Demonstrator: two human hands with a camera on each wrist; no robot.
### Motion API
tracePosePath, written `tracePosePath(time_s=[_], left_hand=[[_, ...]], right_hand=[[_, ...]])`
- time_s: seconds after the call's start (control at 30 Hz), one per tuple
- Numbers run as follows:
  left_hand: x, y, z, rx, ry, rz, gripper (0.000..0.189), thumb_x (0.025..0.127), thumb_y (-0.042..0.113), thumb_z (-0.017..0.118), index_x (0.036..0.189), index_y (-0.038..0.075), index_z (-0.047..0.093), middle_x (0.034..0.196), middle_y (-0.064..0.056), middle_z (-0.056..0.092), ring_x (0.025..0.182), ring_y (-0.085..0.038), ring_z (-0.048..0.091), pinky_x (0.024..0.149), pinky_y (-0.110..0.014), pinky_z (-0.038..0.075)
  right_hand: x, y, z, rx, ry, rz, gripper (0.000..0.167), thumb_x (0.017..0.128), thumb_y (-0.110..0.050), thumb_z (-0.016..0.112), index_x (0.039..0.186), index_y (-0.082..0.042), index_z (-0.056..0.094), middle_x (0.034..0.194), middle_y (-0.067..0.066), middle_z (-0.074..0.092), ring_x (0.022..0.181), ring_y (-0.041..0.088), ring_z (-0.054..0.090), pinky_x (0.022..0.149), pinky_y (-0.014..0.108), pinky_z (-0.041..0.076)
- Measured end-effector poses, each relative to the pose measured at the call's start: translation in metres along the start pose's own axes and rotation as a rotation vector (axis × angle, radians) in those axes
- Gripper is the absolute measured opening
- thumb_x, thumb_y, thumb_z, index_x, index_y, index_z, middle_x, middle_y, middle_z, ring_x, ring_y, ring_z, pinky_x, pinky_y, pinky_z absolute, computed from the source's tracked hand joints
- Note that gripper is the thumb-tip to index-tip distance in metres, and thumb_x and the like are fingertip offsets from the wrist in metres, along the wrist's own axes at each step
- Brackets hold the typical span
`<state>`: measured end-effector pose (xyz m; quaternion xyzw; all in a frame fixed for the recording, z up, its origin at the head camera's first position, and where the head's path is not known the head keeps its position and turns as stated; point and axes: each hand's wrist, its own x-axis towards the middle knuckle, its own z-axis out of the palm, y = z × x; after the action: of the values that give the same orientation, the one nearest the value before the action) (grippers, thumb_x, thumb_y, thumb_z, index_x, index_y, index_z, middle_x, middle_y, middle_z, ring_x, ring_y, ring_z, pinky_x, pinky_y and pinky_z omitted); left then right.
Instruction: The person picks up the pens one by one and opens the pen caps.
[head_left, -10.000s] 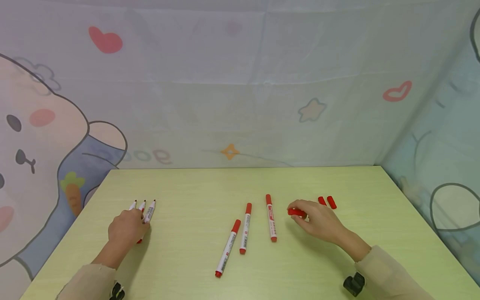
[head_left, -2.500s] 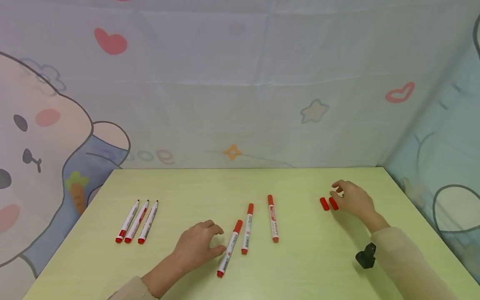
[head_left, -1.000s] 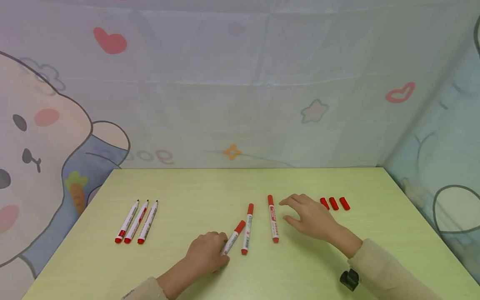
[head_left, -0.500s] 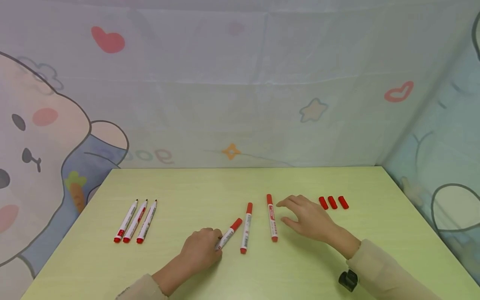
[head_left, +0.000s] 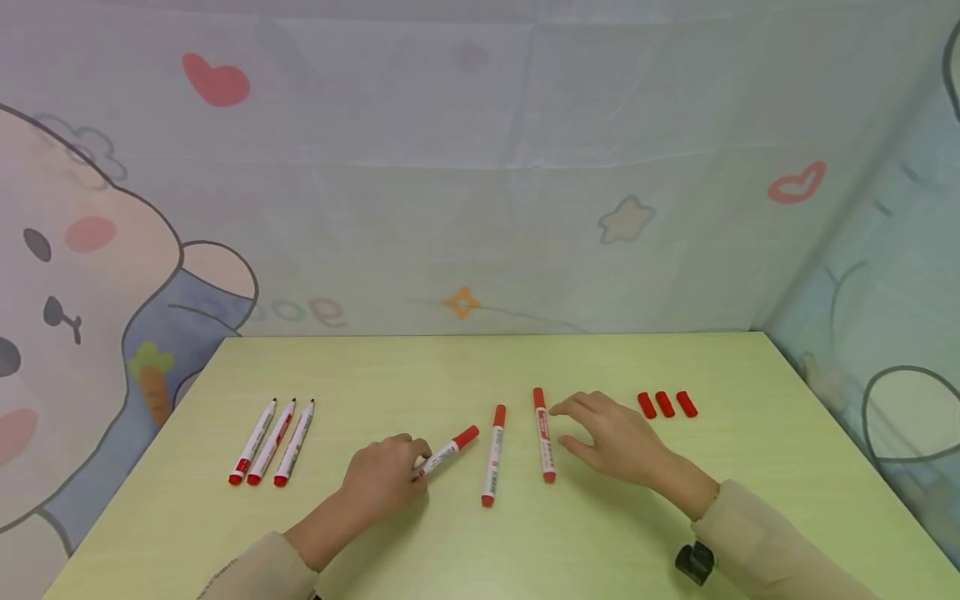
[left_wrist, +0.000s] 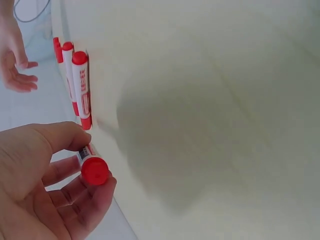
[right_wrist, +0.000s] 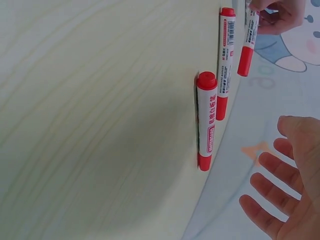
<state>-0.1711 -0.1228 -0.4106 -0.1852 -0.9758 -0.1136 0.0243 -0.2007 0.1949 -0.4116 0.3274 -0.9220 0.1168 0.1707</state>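
Note:
A white whiteboard marker with its red cap on is pinched in my left hand, lifted off the table. Its red tail end faces the left wrist camera, between thumb and fingers. My right hand hovers with parted fingers and holds nothing. Close by its fingertips, a second capped marker lies on the table. Between the two hands rests a third capped marker, also plain in the right wrist view.
Three uncapped markers lie side by side at left, dark tips pointing away. Three loose red caps form a row at right. A printed cloth hangs behind the pale table, with more cloth along the right side.
Ten seconds ago my left hand was at the uncapped markers; since then it took the capped marker, lifting it leftward. My right hand set a cap at the row's right end, then moved left.

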Motion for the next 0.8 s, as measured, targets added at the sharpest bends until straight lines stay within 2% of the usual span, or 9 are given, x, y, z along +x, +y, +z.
tracePosePath(time_s=[0.17, 0.37, 0.6, 0.8], left_hand=[[0.002, -0.004, -0.007, 0.037, 0.05, 0.023, 0.019, 0.072, 0.011, 0.07, 0.091, 0.014, 0.069, 0.067, 0.006, 0.05, 0.05, -0.008, 0.037, 0.04, -0.024, 0.029], [0.005, -0.008, -0.016, 0.048, 0.098, 0.054, 0.017, 0.072, 0.01, 0.068, 0.088, 0.015, 0.069, 0.065, 0.008, 0.048, 0.048, -0.006, 0.037, 0.039, -0.023, 0.028], [0.01, -0.01, -0.023, 0.028, 0.123, 0.123, 0.015, 0.074, 0.012, 0.067, 0.088, 0.018, 0.069, 0.066, 0.01, 0.047, 0.05, -0.003, 0.037, 0.04, -0.021, 0.03], [0.013, -0.005, -0.03, 0.029, 0.135, 0.18, 0.015, 0.074, 0.014, 0.067, 0.087, 0.021, 0.069, 0.067, 0.012, 0.048, 0.052, -0.001, 0.038, 0.042, -0.019, 0.031]], right_hand=[[0.002, -0.003, -0.002, 0.015, 0.007, 0.008, 0.034, 0.08, -0.03, 0.069, 0.111, -0.02, 0.063, 0.107, -0.004, 0.063, 0.096, 0.015, 0.06, 0.058, 0.021, 0.047], [0.006, -0.007, -0.001, 0.021, 0.009, 0.008, 0.034, 0.08, -0.029, 0.071, 0.111, -0.019, 0.063, 0.107, -0.004, 0.062, 0.096, 0.014, 0.059, 0.065, 0.026, 0.051], [0.009, -0.011, -0.001, 0.025, 0.015, 0.005, 0.034, 0.08, -0.03, 0.069, 0.112, -0.021, 0.062, 0.107, -0.005, 0.062, 0.096, 0.012, 0.058, 0.069, 0.026, 0.052], [0.012, -0.017, -0.001, 0.035, 0.018, -0.011, 0.035, 0.081, -0.029, 0.069, 0.114, -0.02, 0.062, 0.108, -0.004, 0.063, 0.097, 0.013, 0.059, 0.069, 0.026, 0.052]])
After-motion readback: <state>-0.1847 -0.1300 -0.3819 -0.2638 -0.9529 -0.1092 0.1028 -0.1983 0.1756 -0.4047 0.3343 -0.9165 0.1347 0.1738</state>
